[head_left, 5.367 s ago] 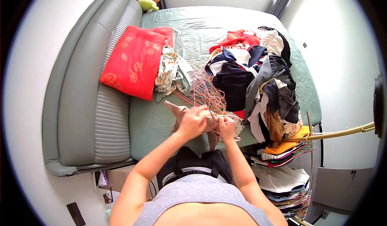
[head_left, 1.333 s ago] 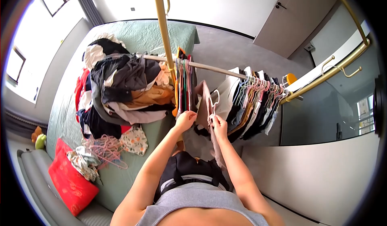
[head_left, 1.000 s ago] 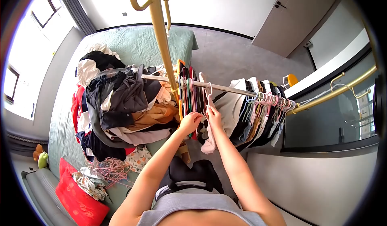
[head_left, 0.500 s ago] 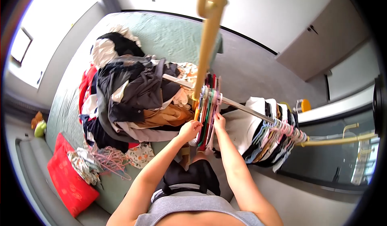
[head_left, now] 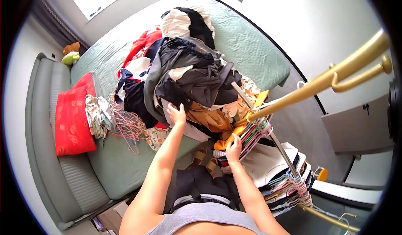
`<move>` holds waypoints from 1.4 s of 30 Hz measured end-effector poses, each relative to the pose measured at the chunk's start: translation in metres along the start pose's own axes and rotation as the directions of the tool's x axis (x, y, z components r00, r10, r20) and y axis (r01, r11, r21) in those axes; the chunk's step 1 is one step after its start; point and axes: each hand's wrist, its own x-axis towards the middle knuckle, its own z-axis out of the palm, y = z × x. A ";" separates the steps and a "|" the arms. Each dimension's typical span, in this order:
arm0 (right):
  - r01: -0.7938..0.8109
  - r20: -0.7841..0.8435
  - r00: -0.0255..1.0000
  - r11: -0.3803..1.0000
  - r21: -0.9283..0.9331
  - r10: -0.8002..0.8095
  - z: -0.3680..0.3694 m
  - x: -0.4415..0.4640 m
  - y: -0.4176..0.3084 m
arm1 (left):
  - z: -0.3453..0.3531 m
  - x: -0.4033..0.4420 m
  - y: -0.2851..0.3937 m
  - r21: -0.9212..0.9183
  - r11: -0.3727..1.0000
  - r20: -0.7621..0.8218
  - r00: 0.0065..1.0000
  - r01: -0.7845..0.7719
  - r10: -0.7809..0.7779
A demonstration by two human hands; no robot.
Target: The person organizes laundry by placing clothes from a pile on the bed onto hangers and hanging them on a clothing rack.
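Observation:
My left hand (head_left: 177, 114) is over the near side of the clothes pile (head_left: 197, 80), thumb and fingers apart, nothing in its grip. Beneath it lie a dark garment with a button (head_left: 172, 93) and a brown garment (head_left: 209, 117). My right hand (head_left: 234, 151) is at the hanging clothes by the rack, its fingers curled at the edge of an orange garment (head_left: 228, 141); part of the fingers is hidden. Several coloured hangers (head_left: 256, 132) hang close together on the metal rail (head_left: 279, 149), just beyond this hand.
The golden rack post (head_left: 310, 93) slants across the right side. Farther along the rail hang more clothes (head_left: 268, 163) on hangers. On the green bed (head_left: 121, 168) lie loose pink hangers (head_left: 127, 124) and a red pillow (head_left: 75, 115). Sandals (head_left: 199, 156) are on the floor.
The view has turned left toward the bed. My left hand has left the hangers and reached to the clothes pile. My right hand is now at the orange garment, which shows more.

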 end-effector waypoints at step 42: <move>-0.347 0.285 0.926 0.852 0.392 0.246 0.177 0.014 -0.193 | -0.134 0.165 -0.012 -0.309 0.877 0.532 0.698 -0.367 0.479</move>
